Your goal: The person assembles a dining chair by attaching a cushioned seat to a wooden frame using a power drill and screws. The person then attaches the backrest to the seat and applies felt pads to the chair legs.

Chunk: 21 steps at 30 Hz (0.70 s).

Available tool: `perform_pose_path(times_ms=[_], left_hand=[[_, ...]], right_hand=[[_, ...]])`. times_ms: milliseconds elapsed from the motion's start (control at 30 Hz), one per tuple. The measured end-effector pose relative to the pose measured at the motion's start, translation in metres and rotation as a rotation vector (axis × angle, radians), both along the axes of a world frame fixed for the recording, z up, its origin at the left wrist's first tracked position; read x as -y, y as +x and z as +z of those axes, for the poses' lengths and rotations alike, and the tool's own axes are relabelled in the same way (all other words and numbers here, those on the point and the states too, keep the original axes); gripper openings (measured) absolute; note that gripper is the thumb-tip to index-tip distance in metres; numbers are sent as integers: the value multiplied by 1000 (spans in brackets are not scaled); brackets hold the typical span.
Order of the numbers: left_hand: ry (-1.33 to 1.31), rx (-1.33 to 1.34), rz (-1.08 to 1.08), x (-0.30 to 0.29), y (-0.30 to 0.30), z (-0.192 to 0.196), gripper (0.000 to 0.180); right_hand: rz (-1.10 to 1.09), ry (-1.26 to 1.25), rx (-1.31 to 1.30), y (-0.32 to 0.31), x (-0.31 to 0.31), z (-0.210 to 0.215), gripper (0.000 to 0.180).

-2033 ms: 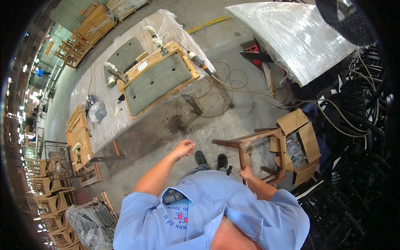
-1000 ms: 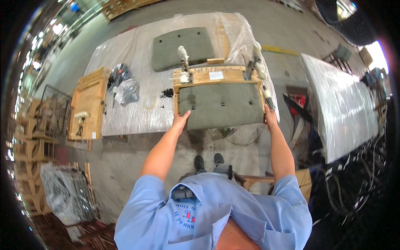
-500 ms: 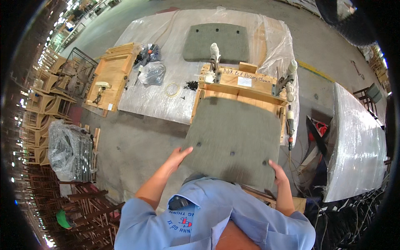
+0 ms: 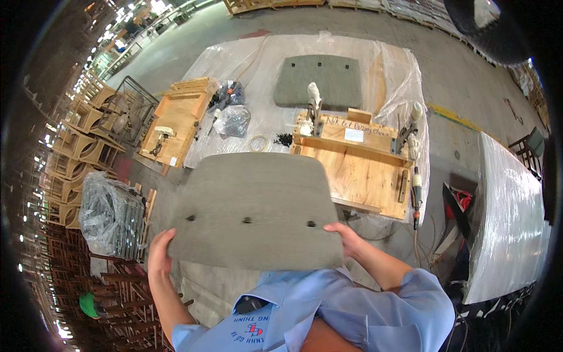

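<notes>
A grey-green upholstered panel (image 4: 258, 190), with a row of three dark fittings, is held level in front of my body. My left hand (image 4: 160, 251) grips its left edge, fingers hidden beneath and thumb at the rim. At the right edge my right hand (image 4: 346, 236) grips it the same way, thumb by the end fitting. Beyond lies the wooden jig (image 4: 369, 182) with two toggle clamps (image 4: 314, 98), its bed bare. A similar panel (image 4: 319, 85) rests farther back on the table.
The table (image 4: 234, 61) is wrapped in plastic. On it are small black parts (image 4: 283, 139), a yellow ring (image 4: 258, 143), plastic bags (image 4: 233, 120) and another jig (image 4: 176, 120). A power screwdriver (image 4: 417, 193) hangs at right. A wrapped stack (image 4: 111, 214) stands left.
The panel has moved left, away from the wooden jig, and turned more square to me. Both hands moved left with it, and the jig's bed has come into view.
</notes>
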<state>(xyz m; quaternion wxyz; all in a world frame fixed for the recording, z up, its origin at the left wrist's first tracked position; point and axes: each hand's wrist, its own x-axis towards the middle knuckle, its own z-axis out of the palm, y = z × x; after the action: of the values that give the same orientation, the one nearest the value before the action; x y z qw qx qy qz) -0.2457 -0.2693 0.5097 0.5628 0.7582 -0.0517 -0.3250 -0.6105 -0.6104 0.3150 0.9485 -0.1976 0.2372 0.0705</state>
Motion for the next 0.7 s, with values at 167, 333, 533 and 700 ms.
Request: perform_pose_path(times_ms=[167,333,533,700], left_hand=[[-742,-15,456,-16,-32,-13,71],[-1052,-180,574,82,-10,-81,68],[-1224,-400,379,206,120,-122,69],[-1133,-249,433,329,237,-108,70]], right_hand=[[87,-16,357,133,2,53,68],[72,-547,564,226,39,117,84],[312,-1413,313,310,171,194,78],[-302,-1335,-278,333,363,169,54]])
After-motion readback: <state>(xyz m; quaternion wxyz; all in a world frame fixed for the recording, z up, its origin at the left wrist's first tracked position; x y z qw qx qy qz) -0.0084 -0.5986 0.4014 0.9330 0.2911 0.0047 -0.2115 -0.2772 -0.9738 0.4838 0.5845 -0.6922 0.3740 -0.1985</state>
